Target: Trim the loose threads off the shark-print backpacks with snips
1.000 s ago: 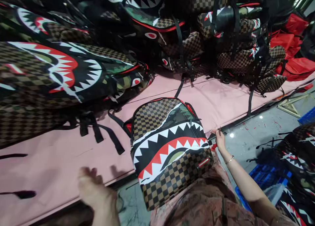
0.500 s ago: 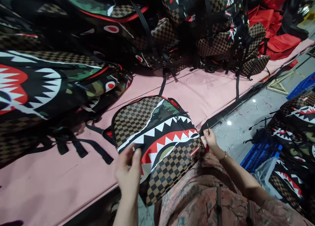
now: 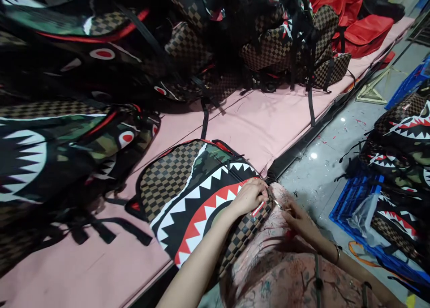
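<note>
A backpack (image 3: 168, 176) with brown check, camouflage and a shark-mouth print lies front up at the table's near edge, its lower end hanging over toward my lap. My left hand (image 3: 247, 198) reaches across its front. The fingers are curled and pinch at the bag's edge near a small red label (image 3: 258, 209); exactly what is between the fingertips is hidden. Just right of that edge, my right hand (image 3: 297, 218) is closed around small metal thread snips (image 3: 278, 204), whose tip points toward the bag. Most of the snips is covered by the fingers.
Similar backpacks (image 3: 104, 133) are piled along the back and left of the pink tabletop (image 3: 110, 267). Red bags (image 3: 366, 35) lie at the far end. On the floor to the right, blue crates (image 3: 356, 209) stand by more backpacks (image 3: 403, 156), with thread scraps scattered about.
My left hand has moved from the bag's left side across to its right edge. My right hand has come down and slightly right, away from that edge. The view has shifted.
</note>
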The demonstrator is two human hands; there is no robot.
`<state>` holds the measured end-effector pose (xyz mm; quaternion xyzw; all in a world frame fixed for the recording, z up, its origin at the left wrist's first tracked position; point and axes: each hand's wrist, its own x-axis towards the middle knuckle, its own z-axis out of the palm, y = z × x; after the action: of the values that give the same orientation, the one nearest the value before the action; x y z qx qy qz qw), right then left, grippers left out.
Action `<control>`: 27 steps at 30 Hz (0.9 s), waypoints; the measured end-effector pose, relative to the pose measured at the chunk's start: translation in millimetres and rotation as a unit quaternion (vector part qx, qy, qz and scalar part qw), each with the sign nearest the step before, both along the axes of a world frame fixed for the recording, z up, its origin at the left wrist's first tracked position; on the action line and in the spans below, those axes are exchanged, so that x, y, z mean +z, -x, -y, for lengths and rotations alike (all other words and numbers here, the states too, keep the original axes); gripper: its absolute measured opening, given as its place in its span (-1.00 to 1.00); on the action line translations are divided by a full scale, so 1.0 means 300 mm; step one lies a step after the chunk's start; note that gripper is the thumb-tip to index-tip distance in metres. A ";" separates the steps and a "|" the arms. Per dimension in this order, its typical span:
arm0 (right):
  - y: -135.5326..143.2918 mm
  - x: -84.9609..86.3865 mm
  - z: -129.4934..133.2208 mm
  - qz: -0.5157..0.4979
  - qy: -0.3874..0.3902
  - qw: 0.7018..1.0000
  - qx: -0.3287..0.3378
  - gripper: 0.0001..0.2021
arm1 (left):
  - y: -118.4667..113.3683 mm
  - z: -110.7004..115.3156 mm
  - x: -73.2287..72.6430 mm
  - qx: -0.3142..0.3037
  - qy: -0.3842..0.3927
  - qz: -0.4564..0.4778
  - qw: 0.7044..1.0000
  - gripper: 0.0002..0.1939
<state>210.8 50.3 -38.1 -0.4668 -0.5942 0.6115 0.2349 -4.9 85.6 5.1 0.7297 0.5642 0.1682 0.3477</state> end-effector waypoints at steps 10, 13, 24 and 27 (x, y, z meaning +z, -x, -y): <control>0.082 0.029 -0.036 0.032 -0.090 0.995 0.034 -0.91 | 0.003 0.012 -0.012 0.047 0.037 0.068 0.996 -0.89; 0.102 0.012 -0.052 0.034 -0.125 0.991 0.037 -0.91 | -0.003 0.009 -0.010 0.065 0.036 0.090 0.993 -0.89; -0.032 -0.068 -0.129 0.031 -0.250 0.963 0.099 -0.83 | 0.055 0.108 -0.018 0.345 -0.088 0.073 0.932 -0.61; -0.037 -0.064 -0.139 0.065 -0.304 0.941 0.132 -0.80 | 0.045 0.178 0.000 0.353 -0.101 0.052 0.929 -0.30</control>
<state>222.0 92.0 -57.2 -0.3289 -0.8219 0.3960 0.2438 -18.5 32.1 5.0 0.5047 0.7465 0.3743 0.2188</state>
